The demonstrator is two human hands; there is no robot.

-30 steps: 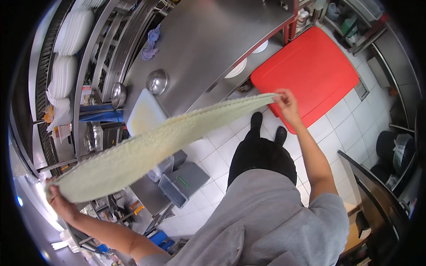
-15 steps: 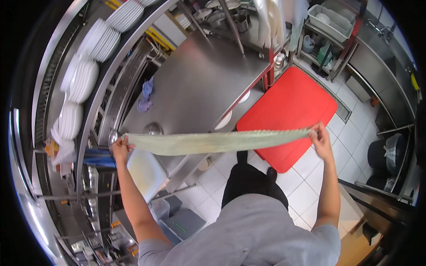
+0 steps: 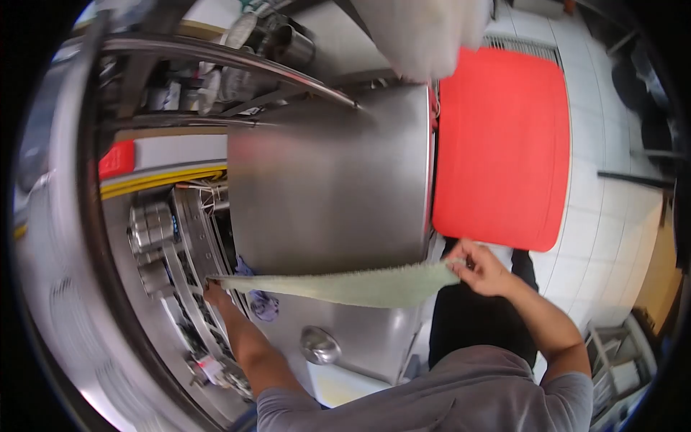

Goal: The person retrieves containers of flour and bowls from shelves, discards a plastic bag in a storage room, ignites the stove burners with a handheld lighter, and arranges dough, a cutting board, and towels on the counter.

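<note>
A long pale green cloth (image 3: 345,288) is stretched between my two hands above the steel counter (image 3: 331,194). My left hand (image 3: 214,291) is closed on its left end, near the counter's far-left edge. At the right end, my right hand (image 3: 476,268) pinches the other corner, close to the near edge of the red lid (image 3: 504,151). The middle of the cloth sags slightly. Below it on the counter are a crumpled purple cloth (image 3: 264,305), partly hidden by the green one, and a metal bowl (image 3: 319,345).
A white cutting board (image 3: 345,385) lies at the counter's near end. Steel pots (image 3: 152,225) stand at the left. A metal rail (image 3: 237,63) crosses the upper left, and whitish hanging cloth (image 3: 417,32) is at the top.
The view has turned, with the counter and red lid now nearer the middle. Both hands have moved over the counter, still holding the cloth, which looks shorter and more sagging than before.
</note>
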